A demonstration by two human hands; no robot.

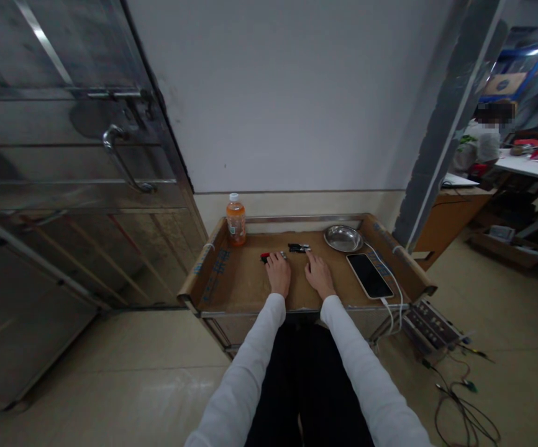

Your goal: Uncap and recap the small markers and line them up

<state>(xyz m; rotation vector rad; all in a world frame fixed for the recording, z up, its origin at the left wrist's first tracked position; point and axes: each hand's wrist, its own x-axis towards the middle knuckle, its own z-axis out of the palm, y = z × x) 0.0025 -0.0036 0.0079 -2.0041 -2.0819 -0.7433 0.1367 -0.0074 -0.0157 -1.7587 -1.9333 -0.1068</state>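
Black slim items [297, 247] lie unlifted mid-frame by the open right hand [320, 275]; the left hand's [279, 274] grip on a small red-and-black item [264, 256] is unclear.

Shallow dish [343, 238], far right: smooth, glossy metal. Tray lining [245, 279]: matt brown cardboard. Bottle [236, 222], far left: clear plastic. Door [64, 149], left: metal, dull sheen; its handle [122, 162], polished.

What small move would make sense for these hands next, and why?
Probably the right hand should ease its fingertips onto the near end of the small black items: they lie just beyond its index finger, so little reach seems needed. The left hand is already at the red item, though whether it grips it I cannot tell.
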